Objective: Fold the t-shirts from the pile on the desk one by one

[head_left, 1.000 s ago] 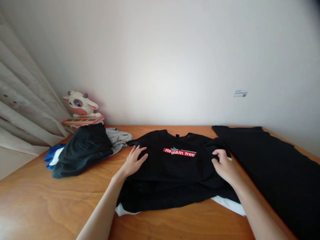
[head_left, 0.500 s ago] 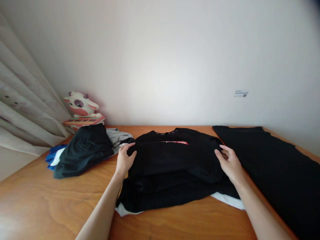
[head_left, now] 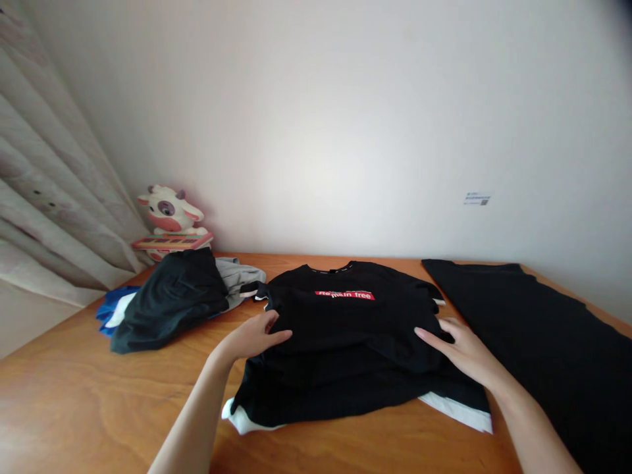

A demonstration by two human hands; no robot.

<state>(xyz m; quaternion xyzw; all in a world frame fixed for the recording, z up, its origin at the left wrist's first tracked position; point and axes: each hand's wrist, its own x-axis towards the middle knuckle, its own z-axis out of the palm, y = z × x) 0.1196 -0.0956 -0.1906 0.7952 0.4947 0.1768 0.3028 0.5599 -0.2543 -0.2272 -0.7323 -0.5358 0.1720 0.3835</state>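
Observation:
A black T-shirt [head_left: 345, 329] lies spread on the wooden table, its collar toward the wall. Across its chest runs a red print [head_left: 344, 295] reading "Remain free". The lower part is rumpled in folds, and white cloth [head_left: 459, 411] shows beneath the hem at both corners. My left hand [head_left: 251, 337] is at the shirt's left side, thumb stretched over the fabric and apart from the bent fingers. At the opposite side, my right hand [head_left: 461, 349] has its thumb on the cloth and its fingers apart. Both hands look open; some fingertips are hidden.
On the left lies a pile of dark, grey and blue clothes [head_left: 170, 303]. A toy cow with a keyboard [head_left: 172, 220] stands behind it, beside a pale curtain [head_left: 54, 171]. Black garments [head_left: 533, 329] lie flat along the right. The wall [head_left: 336, 131] rises behind the table [head_left: 123, 401].
Both hands have moved toward me along the shirt's sides, their fingers opening. The raised fold of cloth has dropped, so the red print and sleeve ends now show more fully.

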